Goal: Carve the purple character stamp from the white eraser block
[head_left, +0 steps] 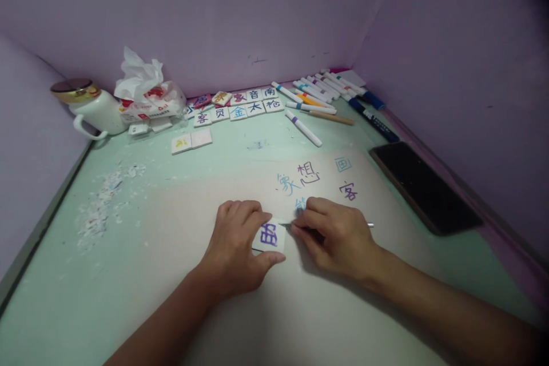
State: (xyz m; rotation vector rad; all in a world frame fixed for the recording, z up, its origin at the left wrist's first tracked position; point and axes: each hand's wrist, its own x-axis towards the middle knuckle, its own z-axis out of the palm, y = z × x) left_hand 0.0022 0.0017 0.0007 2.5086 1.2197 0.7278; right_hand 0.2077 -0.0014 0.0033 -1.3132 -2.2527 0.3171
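Both hands meet at centre frame: left hand (234,246) fingers pinch a small white tile (269,237) flat on the table (51,309); right hand (337,234) fingers grip a thin metal tool (369,225) at its edge. Stiff, light, probably brittle; best held by its edges.

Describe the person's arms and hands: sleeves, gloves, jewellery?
Both forearms are bare up to the picture's edge: no sleeves show. The left hand and right hand wear no gloves. No rings, watch or wristband can be seen, and there are no marks or bandages on either.
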